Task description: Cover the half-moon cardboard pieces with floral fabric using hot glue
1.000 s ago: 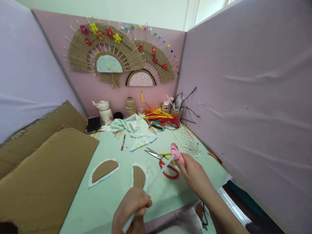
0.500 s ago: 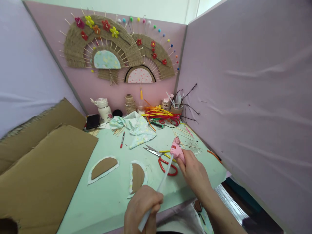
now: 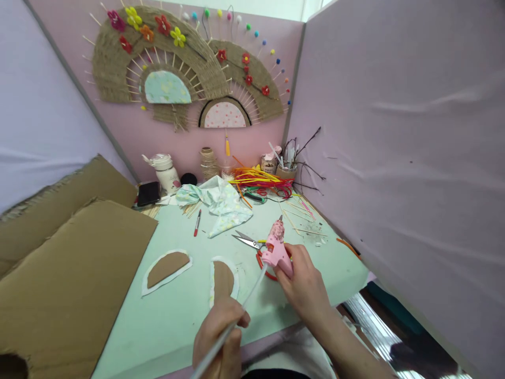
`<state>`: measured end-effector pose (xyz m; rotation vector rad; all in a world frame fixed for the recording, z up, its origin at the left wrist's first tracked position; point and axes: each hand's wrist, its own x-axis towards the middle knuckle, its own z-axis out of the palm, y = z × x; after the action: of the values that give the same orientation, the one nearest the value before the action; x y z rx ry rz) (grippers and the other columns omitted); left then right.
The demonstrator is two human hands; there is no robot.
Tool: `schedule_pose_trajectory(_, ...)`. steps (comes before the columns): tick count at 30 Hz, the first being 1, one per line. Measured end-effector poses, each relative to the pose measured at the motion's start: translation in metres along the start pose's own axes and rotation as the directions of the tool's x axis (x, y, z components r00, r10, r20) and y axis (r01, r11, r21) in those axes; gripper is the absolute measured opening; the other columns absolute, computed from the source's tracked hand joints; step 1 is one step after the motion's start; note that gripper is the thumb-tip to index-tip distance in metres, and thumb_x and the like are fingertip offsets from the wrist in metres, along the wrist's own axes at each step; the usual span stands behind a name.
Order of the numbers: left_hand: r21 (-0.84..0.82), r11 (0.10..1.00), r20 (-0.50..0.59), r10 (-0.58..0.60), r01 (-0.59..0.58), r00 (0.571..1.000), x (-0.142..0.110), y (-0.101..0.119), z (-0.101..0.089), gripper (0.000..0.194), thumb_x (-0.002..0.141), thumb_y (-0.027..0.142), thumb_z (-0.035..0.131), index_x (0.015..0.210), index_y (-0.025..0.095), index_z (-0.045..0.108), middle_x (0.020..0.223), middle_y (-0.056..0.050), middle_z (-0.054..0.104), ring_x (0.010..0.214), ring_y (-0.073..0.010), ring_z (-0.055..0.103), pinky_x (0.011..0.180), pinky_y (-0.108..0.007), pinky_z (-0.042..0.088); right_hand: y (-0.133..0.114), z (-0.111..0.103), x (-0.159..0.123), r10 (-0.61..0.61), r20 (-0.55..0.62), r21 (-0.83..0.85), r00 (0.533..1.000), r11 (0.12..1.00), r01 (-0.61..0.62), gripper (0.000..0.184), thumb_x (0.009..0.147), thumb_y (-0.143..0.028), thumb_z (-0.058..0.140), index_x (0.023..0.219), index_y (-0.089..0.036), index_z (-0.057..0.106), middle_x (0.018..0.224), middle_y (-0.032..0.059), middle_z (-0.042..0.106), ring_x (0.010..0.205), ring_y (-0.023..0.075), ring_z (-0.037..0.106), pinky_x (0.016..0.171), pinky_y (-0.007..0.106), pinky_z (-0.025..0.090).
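Note:
My right hand [image 3: 305, 284] is wrapped round the handle of a pink glue gun [image 3: 276, 247], its nozzle pointing away from me. A long whitish glue stick [image 3: 254, 289] runs from the back of the gun down to my left hand [image 3: 221, 334], whose fingers are closed on it. Under the gun lie red-handled scissors [image 3: 248, 240], partly hidden. Just beyond my left hand is a half-round cardboard piece on pale fabric [image 3: 223, 280], its lower end covered by the hand. Another such half-round piece [image 3: 168, 269] lies to the left.
Large cardboard sheets [image 3: 79, 273] cover the table's left side. Crumpled fabric [image 3: 221, 202], a red pen [image 3: 197, 223], a twine spool [image 3: 208, 163], a white bottle [image 3: 165, 173] and coloured pipe cleaners [image 3: 260, 179] lie farther back. Decorated fans [image 3: 114, 68] hang on the back panel.
The glue gun and my right hand have come nearer and slightly left, and the gun shows more of its side. My left hand has shifted a little left with the glue stick. The view has tilted slightly.

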<state>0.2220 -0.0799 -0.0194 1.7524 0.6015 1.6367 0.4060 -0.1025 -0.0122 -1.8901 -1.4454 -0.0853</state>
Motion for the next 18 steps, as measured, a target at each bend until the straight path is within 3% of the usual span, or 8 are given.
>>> schedule_pose_trajectory(3,0.041,0.998,0.054,-0.042,0.039,0.998,0.004,-0.004,0.003,0.016,0.088,0.021,0.05,0.097,0.021,0.063,0.07,-0.002,0.063,0.064,-0.0146,0.06,0.062,-0.027,0.05,-0.007,0.002,-0.006,-0.036,-0.04,0.037,0.999,0.999,0.037,0.031,0.087,-0.024,0.048,0.118,-0.02,0.047,0.101,0.0099,0.057,0.09,0.0227,0.06,0.066,0.031,0.052)
schedule_pose_trajectory(7,-0.01,1.0,0.016,-0.012,0.012,1.0,0.007,-0.009,0.016,0.015,0.085,0.013,0.051,0.094,0.021,0.061,0.072,0.0,0.064,0.068,-0.0145,0.061,0.065,-0.027,0.05,-0.013,0.005,-0.01,-0.05,-0.064,0.117,0.997,0.992,0.057,0.03,0.087,-0.021,0.047,0.117,-0.019,0.046,0.099,0.0103,0.055,0.089,0.0225,0.059,0.066,0.032,0.053)
schedule_pose_trajectory(12,-0.016,1.0,-0.01,0.004,-0.005,1.0,0.003,-0.006,0.026,0.016,0.085,0.011,0.052,0.093,0.02,0.062,0.075,-0.001,0.065,0.07,-0.014,0.062,0.065,-0.026,0.051,-0.012,0.008,-0.014,-0.03,-0.079,0.154,0.996,0.987,0.042,0.028,0.086,-0.02,0.046,0.115,-0.018,0.046,0.098,0.0102,0.054,0.087,0.0226,0.058,0.068,0.033,0.053)
schedule_pose_trajectory(18,-0.055,0.995,-0.043,-0.08,0.077,0.996,0.012,0.004,0.03,0.015,0.087,0.01,0.05,0.089,0.02,0.062,0.068,0.001,0.061,0.063,-0.0108,0.059,0.059,-0.021,0.05,-0.013,0.009,-0.015,-0.024,-0.071,0.178,0.997,0.983,0.037,0.026,0.089,-0.021,0.045,0.115,-0.019,0.046,0.098,0.0099,0.053,0.089,0.0223,0.056,0.07,0.033,0.052)
